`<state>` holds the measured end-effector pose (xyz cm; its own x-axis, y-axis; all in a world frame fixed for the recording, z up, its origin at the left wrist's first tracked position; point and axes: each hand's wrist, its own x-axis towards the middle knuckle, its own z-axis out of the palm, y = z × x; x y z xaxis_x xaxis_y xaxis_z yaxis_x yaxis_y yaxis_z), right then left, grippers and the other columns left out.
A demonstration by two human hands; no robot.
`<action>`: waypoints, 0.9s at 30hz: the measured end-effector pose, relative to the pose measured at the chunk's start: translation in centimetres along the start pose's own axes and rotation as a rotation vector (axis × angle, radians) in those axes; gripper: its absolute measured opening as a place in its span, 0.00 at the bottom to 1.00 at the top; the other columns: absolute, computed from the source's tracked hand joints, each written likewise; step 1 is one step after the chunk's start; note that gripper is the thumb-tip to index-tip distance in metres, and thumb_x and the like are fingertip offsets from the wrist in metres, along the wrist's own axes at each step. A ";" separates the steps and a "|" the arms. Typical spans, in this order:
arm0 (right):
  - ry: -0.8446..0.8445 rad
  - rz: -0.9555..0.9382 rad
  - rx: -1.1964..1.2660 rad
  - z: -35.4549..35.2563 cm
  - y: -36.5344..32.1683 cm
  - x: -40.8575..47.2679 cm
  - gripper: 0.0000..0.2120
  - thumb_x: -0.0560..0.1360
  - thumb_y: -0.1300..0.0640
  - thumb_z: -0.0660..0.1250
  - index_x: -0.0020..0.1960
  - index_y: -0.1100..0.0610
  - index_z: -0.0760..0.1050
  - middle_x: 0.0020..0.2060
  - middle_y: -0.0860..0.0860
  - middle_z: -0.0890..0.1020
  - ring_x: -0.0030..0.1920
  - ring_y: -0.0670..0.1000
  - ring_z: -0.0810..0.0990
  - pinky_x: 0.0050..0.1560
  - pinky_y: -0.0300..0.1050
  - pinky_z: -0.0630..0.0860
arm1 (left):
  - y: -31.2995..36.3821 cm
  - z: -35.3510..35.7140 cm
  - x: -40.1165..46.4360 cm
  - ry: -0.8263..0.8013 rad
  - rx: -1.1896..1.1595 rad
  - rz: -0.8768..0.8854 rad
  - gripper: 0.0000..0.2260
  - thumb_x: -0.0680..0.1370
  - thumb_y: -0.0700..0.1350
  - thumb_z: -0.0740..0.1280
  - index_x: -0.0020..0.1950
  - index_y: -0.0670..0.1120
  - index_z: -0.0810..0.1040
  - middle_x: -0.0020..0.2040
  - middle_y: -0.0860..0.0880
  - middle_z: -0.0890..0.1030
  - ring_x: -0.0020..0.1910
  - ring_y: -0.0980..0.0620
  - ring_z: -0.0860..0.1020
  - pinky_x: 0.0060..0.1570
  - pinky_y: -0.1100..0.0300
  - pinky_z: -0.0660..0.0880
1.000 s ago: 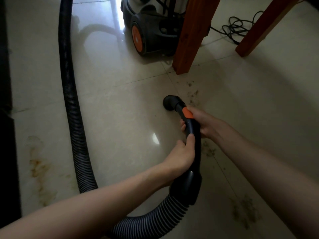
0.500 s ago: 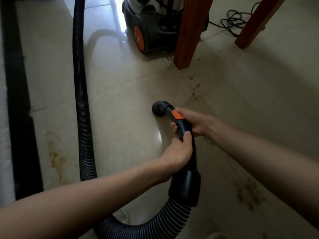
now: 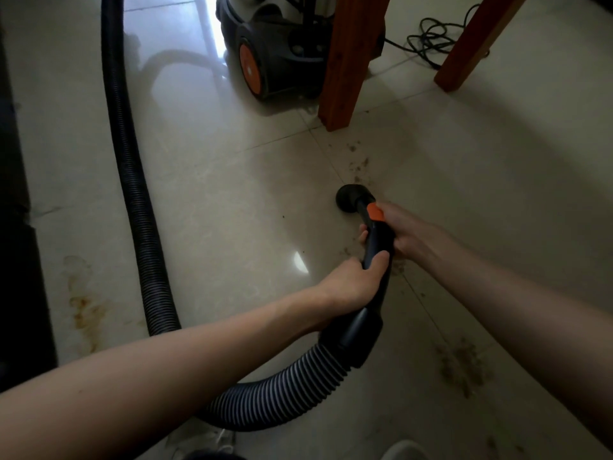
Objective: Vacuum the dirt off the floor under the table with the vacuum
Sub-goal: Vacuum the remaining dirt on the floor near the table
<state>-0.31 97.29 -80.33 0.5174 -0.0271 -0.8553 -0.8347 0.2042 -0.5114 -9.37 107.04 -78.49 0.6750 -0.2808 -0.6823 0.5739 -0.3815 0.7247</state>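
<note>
I hold the black vacuum handle point(image 3: 376, 247) with both hands. My left hand point(image 3: 351, 282) grips its lower part, and my right hand point(image 3: 406, 232) grips it higher up, just behind the orange button point(image 3: 375, 212). The round black nozzle point(image 3: 353, 197) rests on the pale tiled floor point(image 3: 232, 194). Specks of dirt point(image 3: 360, 162) lie just beyond the nozzle, near the wooden table leg point(image 3: 348, 61). A bigger dirt patch point(image 3: 462, 366) lies by my right forearm. The ribbed hose point(image 3: 132, 167) loops from the handle back to the vacuum body point(image 3: 275, 51).
A second table leg point(image 3: 471, 44) stands at the far right, with a tangled black cable point(image 3: 428, 38) behind it. A dark strip point(image 3: 20, 227) runs along the left edge. Brownish stains point(image 3: 83, 303) mark the floor at the left.
The nozzle has slid right and forward over the floor, closer to the dirt specks near the table leg. Both hands keep their grip on the handle.
</note>
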 end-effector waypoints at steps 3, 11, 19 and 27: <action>0.004 -0.004 0.035 0.0 -0.4 0.2 0.16 0.83 0.51 0.53 0.44 0.62 0.66 0.32 0.55 0.69 0.30 0.50 0.67 0.19 0.33 0.69 | 0.2 -0.4 0.2 -0.012 0.039 0.008 0.25 0.80 0.60 0.52 0.57 0.39 0.73 0.48 0.41 0.79 0.45 0.44 0.79 0.49 0.54 0.76; 0.021 -0.016 0.067 0.2 -0.6 0.4 0.20 0.83 0.47 0.52 0.43 0.62 0.65 0.32 0.55 0.70 0.30 0.51 0.68 0.22 0.36 0.70 | -0.1 -1.1 0.8 -0.006 0.086 0.050 0.22 0.81 0.59 0.51 0.56 0.41 0.71 0.46 0.42 0.79 0.44 0.44 0.79 0.50 0.53 0.76; -0.053 -0.006 0.083 1.4 0.0 1.4 0.20 0.81 0.45 0.54 0.45 0.62 0.67 0.31 0.55 0.70 0.30 0.52 0.70 0.33 0.45 0.71 | -1.4 -1.9 1.3 0.104 0.125 -0.026 0.20 0.81 0.58 0.52 0.57 0.43 0.68 0.51 0.40 0.79 0.50 0.40 0.80 0.54 0.46 0.77; -0.106 0.003 0.029 3.0 0.3 2.9 0.20 0.81 0.44 0.53 0.50 0.63 0.67 0.32 0.56 0.71 0.32 0.53 0.72 0.34 0.47 0.71 | -1.8 -3.1 1.7 0.165 0.148 0.001 0.20 0.80 0.59 0.52 0.58 0.43 0.67 0.38 0.45 0.77 0.29 0.48 0.78 0.34 0.55 0.78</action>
<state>1.49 100.18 -82.70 0.5335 0.0767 -0.8423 -0.8311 0.2322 -0.5052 -7.83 110.04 -80.64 0.7492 -0.1382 -0.6477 0.5070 -0.5095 0.6952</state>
